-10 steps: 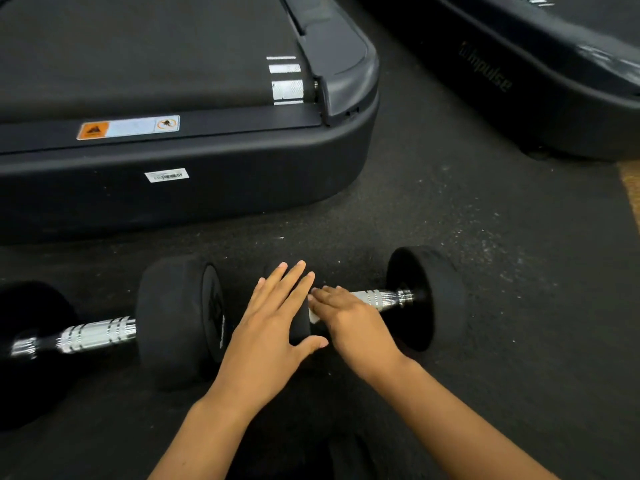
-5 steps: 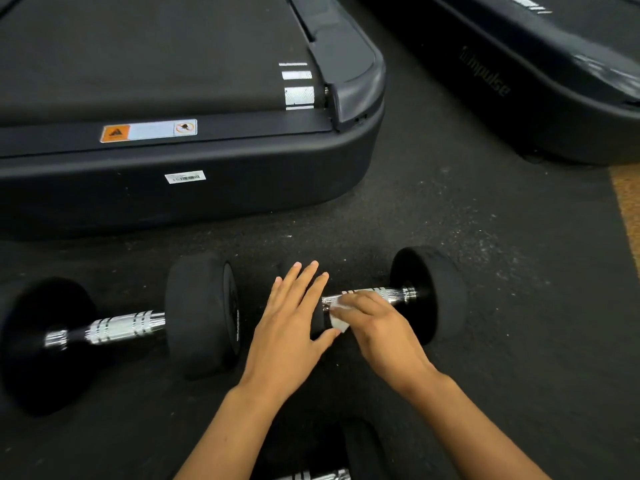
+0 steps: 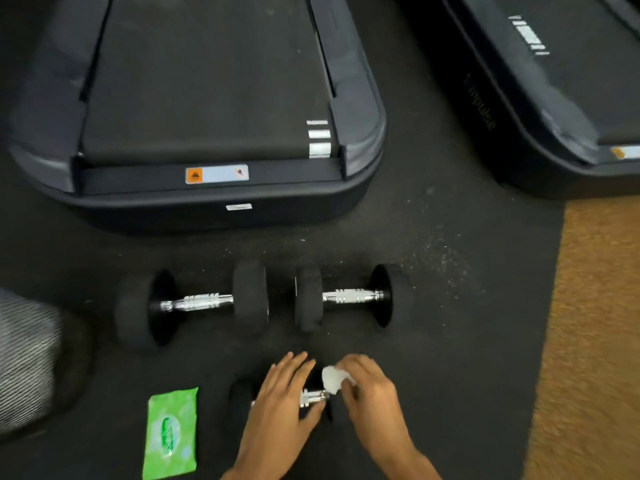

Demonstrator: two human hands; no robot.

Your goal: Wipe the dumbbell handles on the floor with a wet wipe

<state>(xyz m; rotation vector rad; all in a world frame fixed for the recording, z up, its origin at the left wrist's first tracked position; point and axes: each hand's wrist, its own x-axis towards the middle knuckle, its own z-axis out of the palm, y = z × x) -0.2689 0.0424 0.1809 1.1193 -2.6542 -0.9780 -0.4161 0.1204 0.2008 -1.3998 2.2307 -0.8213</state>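
Two black treadmills (image 3: 207,140) (image 3: 554,98) are sitting on dark rubber flooring (image 3: 450,271), tan carpet (image 3: 595,323) bordering it at right.

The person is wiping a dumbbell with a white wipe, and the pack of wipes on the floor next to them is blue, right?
Not quite. The head view shows the pack of wipes is green, not blue. The rest holds: the right hand holds a white wipe at the nearest dumbbell, on the floor.

Dim, motion-blurred edges, perhaps overhead light
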